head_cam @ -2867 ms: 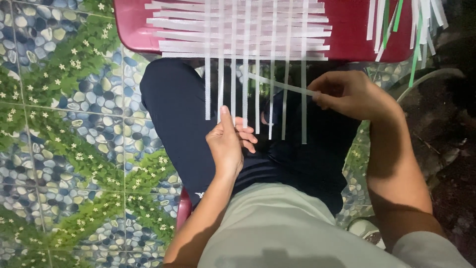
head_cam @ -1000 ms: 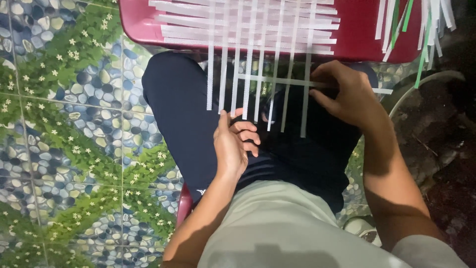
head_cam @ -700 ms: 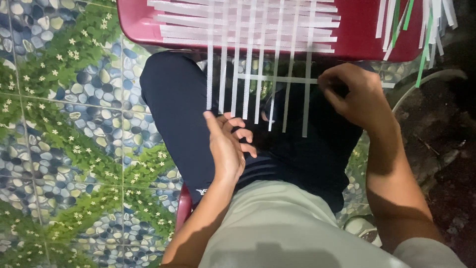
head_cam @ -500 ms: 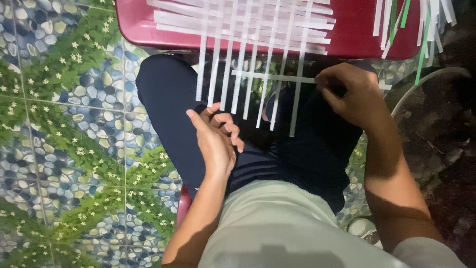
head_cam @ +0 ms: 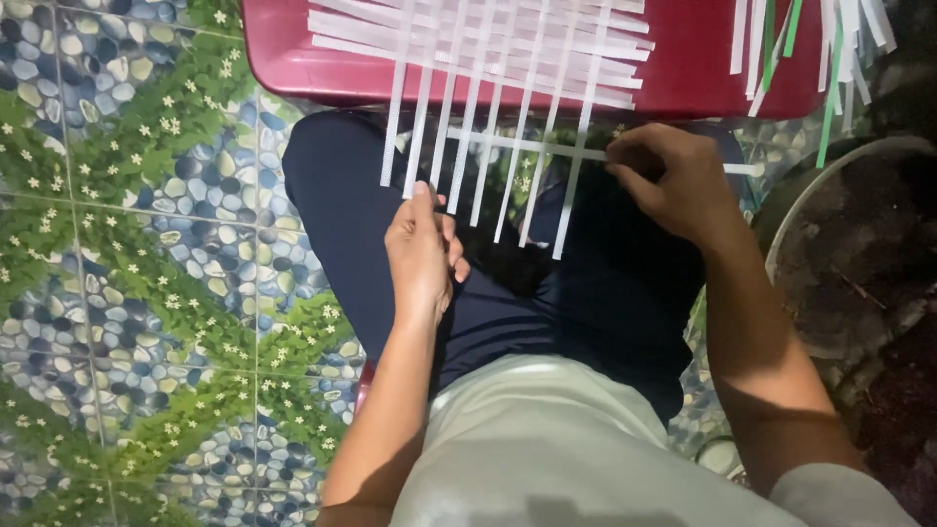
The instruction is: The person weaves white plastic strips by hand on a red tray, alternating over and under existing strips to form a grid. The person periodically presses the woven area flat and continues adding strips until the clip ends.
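Observation:
A woven mat of white strips [head_cam: 488, 49] lies on a red plastic stool [head_cam: 683, 68] in front of my knees. Several loose vertical strip ends [head_cam: 478, 146] hang off the stool's near edge over my dark trousers. My right hand [head_cam: 673, 181] pinches a horizontal white strip [head_cam: 527, 144] that is threaded across the hanging ends. My left hand [head_cam: 422, 254] sits just below the leftmost hanging ends, its fingertips touching them, fingers held together.
More white and green strips [head_cam: 830, 39] hang at the stool's right end. A round dark basin [head_cam: 859, 244] stands at the right. The floor [head_cam: 127, 244] is tiled in a pebble and leaf pattern. My light shirt [head_cam: 547, 449] fills the bottom.
The horizontal strip has been pulled through across the hanging ends by my right hand. My left hand slid left and up from the lap to the leftmost strip ends.

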